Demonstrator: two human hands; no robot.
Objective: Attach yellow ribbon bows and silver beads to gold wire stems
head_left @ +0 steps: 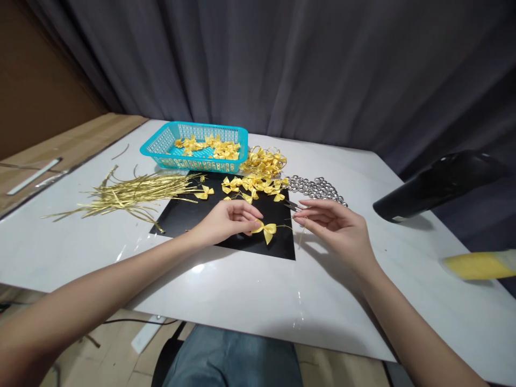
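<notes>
Between the thumb and fingers of my left hand (234,219) is a yellow ribbon bow (268,231), held over the black mat (278,248). A thin wire or cord runs from the bow toward the right. My right hand (336,228) is closed, its thumb and fingertips pinching a thin strand (301,232). The dark tips of a tool (293,206) show beside its fingers; the rest of the tool is hidden. More yellow bows (258,185) lie on the mat's far part, just beyond my hands.
A turquoise basket (193,162) holds yellow bows at the back. Gold strands (133,193) lie left, silver beads (316,189) right of the bows. A black cylindrical object (419,188) and a yellow item (479,265) are at the right.
</notes>
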